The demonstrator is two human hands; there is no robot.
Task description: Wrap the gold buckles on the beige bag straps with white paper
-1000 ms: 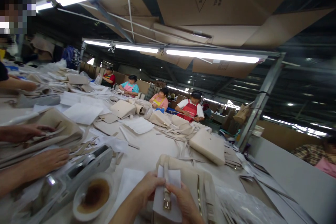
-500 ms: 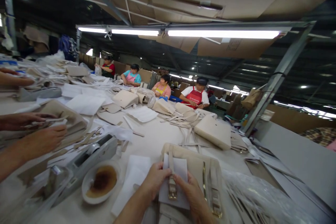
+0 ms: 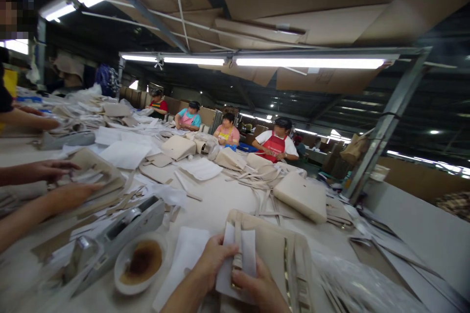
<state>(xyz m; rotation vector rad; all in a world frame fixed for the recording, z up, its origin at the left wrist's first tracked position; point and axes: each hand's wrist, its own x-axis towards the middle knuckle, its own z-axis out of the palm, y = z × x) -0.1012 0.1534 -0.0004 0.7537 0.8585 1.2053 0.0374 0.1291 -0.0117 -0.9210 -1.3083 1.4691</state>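
Observation:
A beige bag (image 3: 270, 234) lies flat in front of me, with a strap (image 3: 238, 237) and a gold buckle running down over a white paper sheet (image 3: 249, 242). My left hand (image 3: 215, 261) is closed at the paper's left edge, its thumb against the strap. My right hand (image 3: 259, 281) is closed on the strap's lower part, its thumb over the buckle, which it partly hides. Along the bag's right side run a gold zipper (image 3: 286, 266) and a second buckled strap (image 3: 301, 274).
A white bowl of brown stuff (image 3: 139, 264) and a grey tape dispenser (image 3: 128, 225) stand at left. Beside them, a co-worker's hands (image 3: 69, 188) work on beige pieces. A beige bag (image 3: 301, 195) lies farther back; plastic wrap (image 3: 360, 274) lies at right. Several people sit across the table.
My right thumb has moved down onto the buckle, now mostly covered. The paper and strap have shifted slightly left. A co-worker's hands at left have spread apart; the view has tilted up slightly.

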